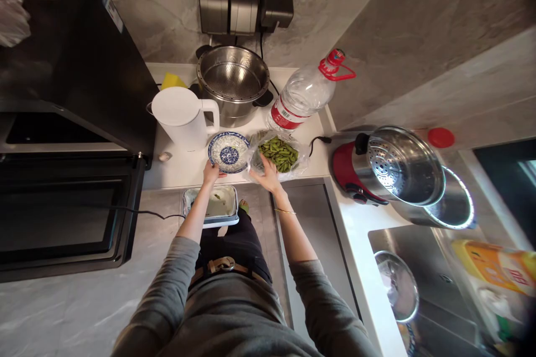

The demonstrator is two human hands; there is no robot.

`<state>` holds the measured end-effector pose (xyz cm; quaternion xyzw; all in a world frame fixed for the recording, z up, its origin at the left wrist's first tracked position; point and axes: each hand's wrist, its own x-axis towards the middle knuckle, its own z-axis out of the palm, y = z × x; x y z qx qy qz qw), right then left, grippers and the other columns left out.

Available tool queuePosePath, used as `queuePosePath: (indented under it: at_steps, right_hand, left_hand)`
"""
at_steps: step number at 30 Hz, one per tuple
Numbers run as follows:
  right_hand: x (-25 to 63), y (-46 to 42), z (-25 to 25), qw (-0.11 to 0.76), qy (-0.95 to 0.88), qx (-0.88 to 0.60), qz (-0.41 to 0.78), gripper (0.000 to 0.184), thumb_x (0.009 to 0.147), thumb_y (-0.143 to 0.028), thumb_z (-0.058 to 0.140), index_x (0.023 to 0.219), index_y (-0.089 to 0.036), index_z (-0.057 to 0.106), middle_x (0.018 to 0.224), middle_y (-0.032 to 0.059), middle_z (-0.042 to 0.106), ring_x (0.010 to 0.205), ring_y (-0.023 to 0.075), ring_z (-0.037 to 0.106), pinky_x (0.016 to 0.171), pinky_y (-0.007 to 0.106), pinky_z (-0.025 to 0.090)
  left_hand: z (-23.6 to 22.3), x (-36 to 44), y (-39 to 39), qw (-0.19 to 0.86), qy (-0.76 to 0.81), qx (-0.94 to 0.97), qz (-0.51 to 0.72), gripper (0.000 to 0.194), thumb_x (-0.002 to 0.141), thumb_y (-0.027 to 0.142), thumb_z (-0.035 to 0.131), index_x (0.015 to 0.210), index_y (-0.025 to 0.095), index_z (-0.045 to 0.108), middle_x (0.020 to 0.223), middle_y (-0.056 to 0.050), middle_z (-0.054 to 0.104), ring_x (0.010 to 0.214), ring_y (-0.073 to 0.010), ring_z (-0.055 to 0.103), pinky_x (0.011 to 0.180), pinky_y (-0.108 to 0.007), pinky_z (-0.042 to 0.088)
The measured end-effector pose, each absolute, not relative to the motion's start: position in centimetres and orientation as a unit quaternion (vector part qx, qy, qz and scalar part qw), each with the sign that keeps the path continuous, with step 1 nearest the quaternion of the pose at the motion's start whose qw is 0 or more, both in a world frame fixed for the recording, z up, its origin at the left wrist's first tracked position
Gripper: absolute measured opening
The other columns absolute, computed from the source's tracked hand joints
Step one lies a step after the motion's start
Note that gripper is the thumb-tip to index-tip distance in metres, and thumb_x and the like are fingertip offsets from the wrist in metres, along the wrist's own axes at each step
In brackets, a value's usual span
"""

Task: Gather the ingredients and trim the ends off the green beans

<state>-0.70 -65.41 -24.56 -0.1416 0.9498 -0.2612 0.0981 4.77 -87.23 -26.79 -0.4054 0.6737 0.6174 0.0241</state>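
A blue-and-white patterned plate [229,154] lies on the counter in front of me. My left hand [212,174] grips its near left rim, the fingers partly hidden. Just right of the plate, a clear plastic bag [302,163] lies open, full of green edamame pods [281,155]. Over the near left side of that bag is my right hand [268,176], thumb and fingers spread, fingertips touching the pods. I cannot see anything held in it.
Behind the plate stand a white pitcher [180,117], a steel steamer pot [233,75] and a large water bottle [304,95]. Below the counter edge is a bin [209,222]. At right are a red-based electric pot [347,170] and a sink [444,284]; a black oven door [67,223] hangs open left.
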Motion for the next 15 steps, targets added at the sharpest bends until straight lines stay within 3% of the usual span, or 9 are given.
queuePosePath:
  at_steps: [2,4,7,10,12,15]
  right_hand:
    - [-0.5,-65.7,-24.4,0.109,0.955,-0.181,-0.209,0.095,0.074,-0.053,0.068,0.155,-0.026,0.026,0.153,0.0144,0.039,0.141,0.0363,0.033,0.113,0.058,0.024]
    - [-0.7,-66.1,-24.6,0.101,0.964,-0.173,-0.175,0.095,0.073,-0.048,0.069,0.155,-0.025,0.025,0.157,0.0159,0.034,0.144,0.0373,0.027,0.114,0.061,0.018]
    - [-1.4,-67.0,-25.3,0.083,0.973,-0.132,-0.172,0.071,0.081,-0.039,0.061,0.147,-0.020,0.043,0.157,0.0182,0.033,0.146,0.0370,0.025,0.114,0.064,0.017]
    - [-1.9,-68.5,-26.2,0.057,0.967,-0.141,-0.204,0.041,0.088,-0.031,0.047,0.123,-0.019,0.065,0.153,0.0156,0.042,0.145,0.0346,0.029,0.115,0.063,0.015]
    - [-2.0,-69.9,-26.7,0.045,0.957,-0.139,-0.249,0.039,0.090,-0.028,0.041,0.117,-0.020,0.067,0.145,0.0144,0.052,0.141,0.0328,0.035,0.116,0.063,0.014]
    - [-1.7,-72.3,-27.0,0.054,0.933,-0.157,-0.319,0.041,0.092,-0.031,0.040,0.123,-0.017,0.063,0.130,0.0163,0.063,0.136,0.0326,0.042,0.115,0.063,0.017]
  left_hand:
    - [-26.6,5.3,-87.2,-0.003,0.686,-0.404,0.605,0.038,0.090,0.021,0.046,0.127,0.013,0.053,0.118,-0.016,0.068,0.065,-0.0182,0.072,0.056,-0.027,0.057]
    - [-26.2,6.5,-87.5,-0.015,0.713,-0.411,0.568,0.036,0.088,0.022,0.047,0.122,0.012,0.058,0.119,-0.017,0.068,0.061,-0.0188,0.071,0.051,-0.025,0.054]
    - [-25.3,9.8,-88.6,-0.035,0.742,-0.416,0.525,0.030,0.086,0.024,0.047,0.109,0.014,0.064,0.107,-0.014,0.073,0.057,-0.0196,0.070,0.047,-0.023,0.051]
    - [-24.0,13.9,-89.8,-0.061,0.735,-0.419,0.530,0.024,0.083,0.028,0.048,0.098,0.017,0.064,0.086,-0.008,0.073,0.051,-0.0192,0.068,0.044,-0.023,0.048]
    - [-22.6,16.3,-90.3,-0.076,0.717,-0.423,0.548,0.020,0.079,0.030,0.050,0.090,0.018,0.062,0.072,-0.004,0.069,0.046,-0.0187,0.065,0.042,-0.023,0.047]
    - [-19.9,18.7,-90.6,-0.109,0.688,-0.439,0.568,0.015,0.074,0.032,0.052,0.080,0.019,0.059,0.059,0.001,0.061,0.044,-0.0174,0.061,0.041,-0.024,0.047]
